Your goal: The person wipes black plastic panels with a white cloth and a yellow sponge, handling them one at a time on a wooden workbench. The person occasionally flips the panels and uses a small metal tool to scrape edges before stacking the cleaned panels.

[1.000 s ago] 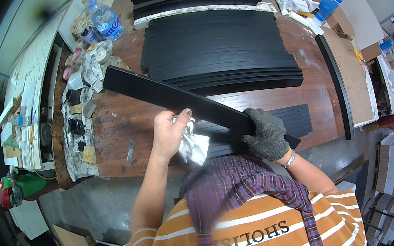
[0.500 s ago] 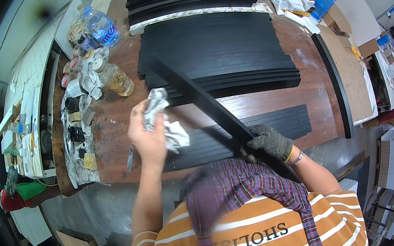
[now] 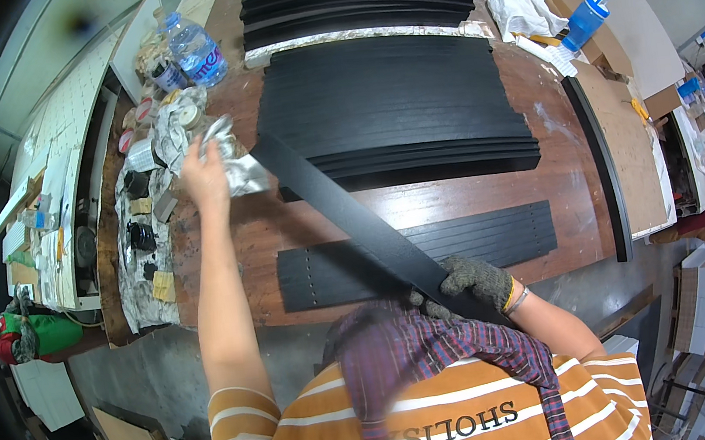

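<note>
My bare left hand [image 3: 207,183] is reaching out over the left of the table, closed on a crumpled white-and-grey rag [image 3: 244,172]. Behind the rag is a glass jar [image 3: 192,116], mostly hidden. My right hand [image 3: 476,282], in a dark grey knit glove, grips the near end of a long black strip [image 3: 352,220]. The strip slants up to the left, and its far end is close to the rag. Under it lie several flat black slats [image 3: 495,233], side by side on the brown table [image 3: 577,219]. Farther back is a wide stack of black strips [image 3: 381,98].
More black strips [image 3: 361,3] lie at the back. A water bottle [image 3: 196,50] and a stained cloth [image 3: 136,286] with small pots line the left. At the right are a blue cup [image 3: 584,23], a white bag [image 3: 518,2] and one long black strip [image 3: 600,172].
My left hand has moved away to the left and farther out with the rag. The strip in my right hand has tilted flatter, turning its broad face up.
</note>
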Demonstrator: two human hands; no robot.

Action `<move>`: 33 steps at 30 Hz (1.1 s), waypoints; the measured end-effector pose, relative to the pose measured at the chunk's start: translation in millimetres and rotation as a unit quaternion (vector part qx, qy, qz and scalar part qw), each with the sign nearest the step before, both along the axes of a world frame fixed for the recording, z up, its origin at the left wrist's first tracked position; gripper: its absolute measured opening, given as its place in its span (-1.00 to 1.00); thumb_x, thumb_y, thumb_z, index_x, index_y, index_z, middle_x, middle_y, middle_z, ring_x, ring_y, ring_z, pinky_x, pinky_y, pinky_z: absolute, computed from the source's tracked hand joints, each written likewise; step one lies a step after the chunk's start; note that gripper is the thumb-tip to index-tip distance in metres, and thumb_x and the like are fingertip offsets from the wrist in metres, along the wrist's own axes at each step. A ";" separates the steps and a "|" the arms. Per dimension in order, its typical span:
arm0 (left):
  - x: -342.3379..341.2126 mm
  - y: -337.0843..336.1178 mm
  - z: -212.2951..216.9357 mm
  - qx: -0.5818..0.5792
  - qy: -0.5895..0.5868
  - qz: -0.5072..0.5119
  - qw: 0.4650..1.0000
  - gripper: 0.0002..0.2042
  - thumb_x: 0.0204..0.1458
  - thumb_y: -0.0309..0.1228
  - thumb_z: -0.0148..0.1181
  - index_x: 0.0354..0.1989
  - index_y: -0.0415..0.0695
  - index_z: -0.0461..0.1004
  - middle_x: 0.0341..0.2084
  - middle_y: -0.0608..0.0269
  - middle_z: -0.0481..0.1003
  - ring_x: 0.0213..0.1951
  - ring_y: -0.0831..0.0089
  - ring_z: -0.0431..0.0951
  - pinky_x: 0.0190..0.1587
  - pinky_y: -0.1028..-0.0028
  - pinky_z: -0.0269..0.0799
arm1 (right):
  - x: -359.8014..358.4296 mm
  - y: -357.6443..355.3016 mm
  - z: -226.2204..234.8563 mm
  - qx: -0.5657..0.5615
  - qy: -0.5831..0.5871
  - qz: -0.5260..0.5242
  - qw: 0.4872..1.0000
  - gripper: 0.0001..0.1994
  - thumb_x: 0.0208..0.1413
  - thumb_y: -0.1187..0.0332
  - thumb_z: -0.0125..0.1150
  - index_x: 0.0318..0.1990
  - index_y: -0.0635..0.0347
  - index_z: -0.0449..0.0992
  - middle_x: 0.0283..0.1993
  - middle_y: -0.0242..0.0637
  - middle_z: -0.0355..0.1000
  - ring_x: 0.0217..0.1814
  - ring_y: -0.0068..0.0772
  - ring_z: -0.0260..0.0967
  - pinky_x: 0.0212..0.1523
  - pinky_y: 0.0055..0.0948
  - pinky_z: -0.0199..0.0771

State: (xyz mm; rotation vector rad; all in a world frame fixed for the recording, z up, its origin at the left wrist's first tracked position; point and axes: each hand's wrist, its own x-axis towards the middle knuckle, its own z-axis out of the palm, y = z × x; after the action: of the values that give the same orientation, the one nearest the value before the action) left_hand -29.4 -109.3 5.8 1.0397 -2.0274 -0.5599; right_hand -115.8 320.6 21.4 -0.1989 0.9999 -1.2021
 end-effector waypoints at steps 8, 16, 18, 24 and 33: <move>-15.3 134.0 8.6 -0.018 0.117 -0.259 0.959 -0.63 0.08 -0.56 0.27 0.10 -0.22 0.54 0.01 0.08 0.57 0.03 0.22 0.55 0.14 0.30 0.43 | -32.7 -6.2 -51.6 -0.067 0.308 0.043 0.948 -0.44 0.12 0.16 0.35 0.20 0.28 0.42 -0.23 -0.08 0.52 -0.26 -0.25 0.52 -0.28 -0.40 0.52; -0.4 230.2 32.3 0.174 0.102 -0.624 0.755 -0.69 -0.14 -0.65 0.32 -0.14 -0.21 0.68 -0.14 0.14 0.63 -0.04 0.23 0.58 0.06 0.30 0.50 | -102.2 -26.5 -7.0 -0.078 0.939 0.072 0.327 -0.61 0.43 0.15 -0.03 0.09 0.31 0.50 -0.04 -0.17 0.56 -0.20 -0.34 0.50 -0.08 -0.27 0.51; -19.3 205.6 56.5 0.255 0.151 -0.600 0.743 -0.64 -0.08 -0.76 0.22 -0.07 -0.26 0.65 -0.07 0.09 0.60 0.01 0.26 0.59 0.13 0.31 0.49 | -99.5 -36.4 25.0 -0.027 0.890 -0.017 0.455 -0.63 0.33 0.26 0.06 0.16 0.30 0.46 0.12 0.02 0.48 0.11 -0.07 0.43 0.15 -0.12 0.42; -77.9 238.9 69.4 -0.074 0.134 -0.500 0.852 -0.59 0.00 -0.64 0.26 0.07 -0.08 0.62 0.23 0.09 0.46 0.30 0.08 0.39 0.33 0.18 0.33 | -122.9 -88.2 73.8 -0.241 0.617 -0.293 0.689 -0.57 0.15 0.02 0.20 -0.03 0.19 0.50 -0.26 -0.23 0.52 -0.34 -0.16 0.47 -0.31 -0.20 0.50; 48.1 198.6 -18.7 0.294 0.015 -0.442 0.847 -0.65 -0.05 -0.73 0.24 -0.09 -0.14 0.68 0.03 -0.03 0.58 0.10 0.10 0.59 0.16 0.23 0.54 | -155.4 -41.3 105.5 -0.208 0.241 -0.603 0.731 -0.26 0.33 -0.37 -0.24 -0.04 0.27 0.41 -0.44 -0.17 0.42 -0.51 -0.23 0.39 -0.48 -0.24 0.45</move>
State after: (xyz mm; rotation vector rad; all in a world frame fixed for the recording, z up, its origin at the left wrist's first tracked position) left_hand 18.7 89.2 -12.9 0.3044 -2.2902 -1.7441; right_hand -271.3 279.3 126.9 -0.2143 1.3325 -2.6980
